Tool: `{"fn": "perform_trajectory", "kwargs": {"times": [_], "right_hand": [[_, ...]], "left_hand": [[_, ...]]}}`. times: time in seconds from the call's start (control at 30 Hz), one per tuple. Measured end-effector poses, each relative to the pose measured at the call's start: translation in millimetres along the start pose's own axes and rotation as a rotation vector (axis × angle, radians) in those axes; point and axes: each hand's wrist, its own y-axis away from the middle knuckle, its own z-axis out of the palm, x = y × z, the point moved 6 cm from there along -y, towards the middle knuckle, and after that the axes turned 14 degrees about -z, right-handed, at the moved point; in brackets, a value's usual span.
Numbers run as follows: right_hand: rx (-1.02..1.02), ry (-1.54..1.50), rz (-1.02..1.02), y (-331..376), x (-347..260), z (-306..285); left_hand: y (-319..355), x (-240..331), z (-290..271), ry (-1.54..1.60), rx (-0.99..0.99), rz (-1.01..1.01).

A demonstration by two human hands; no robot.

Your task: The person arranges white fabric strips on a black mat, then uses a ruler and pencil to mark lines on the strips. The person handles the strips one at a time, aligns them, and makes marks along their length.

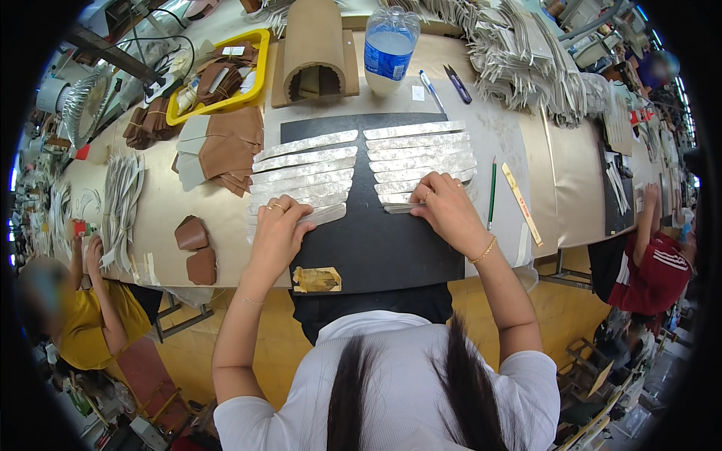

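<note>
left row: the pale, silver-mottled left strips (304, 171) lie one below another on the black board (376, 259), their lower members close together.
right row: the matching right strips (418, 154) lie across a dark gap, likewise bunched at the near end.
left hand: the left hand (283, 219) is partly closed, fingers curled over the lowest left strips, thumb toward the gap; whether it pinches or merely presses cannot be told.
right hand: the right hand (444, 197) is bent likewise, fingertips and thumb near each other at the lowest right strips; its hold cannot be confirmed.
strip handling: in this inspector's judgement, the step is spacing the strips; light fingertip pressure, one edge separated at a time, should suit pieces that look thin and apt to slip.
spacing: even exposed bands and level inner ends would be advisable; the bunched near strips appear to need most care.
board edge: a yellowed tape patch (317, 279) sits at the near left, clear of both rows.
hidden: strip ends beneath both hands; the count in each bunch is unreadable.
hard to make out: whether the silver mottling is coating or wear.
</note>
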Motion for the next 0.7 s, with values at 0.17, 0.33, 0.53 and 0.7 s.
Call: {"fn": "perform_trajectory", "kwargs": {"times": [0.17,0.33,0.53,0.7], "right_hand": [[0.055,-0.053,0.028,1.2,-2.7,0.3],[0.028,-0.118,0.044,1.6,-4.1,5.1],[0.056,-0.058,-0.051,-7.9,-3.9,1.3],[0.078,-0.024,-0.056,-14.4,5.1,-0.5]], "left_hand": [[-1.5,-3.2,0.0,0.017,-0.072,-0.02],[0.3,-4.4,3.6,0.088,-0.122,-0.113],[-0.5,4.6,3.0,0.092,0.005,0.027],[-15.0,3.8,1.5,0.049,0.032,0.053]]}}
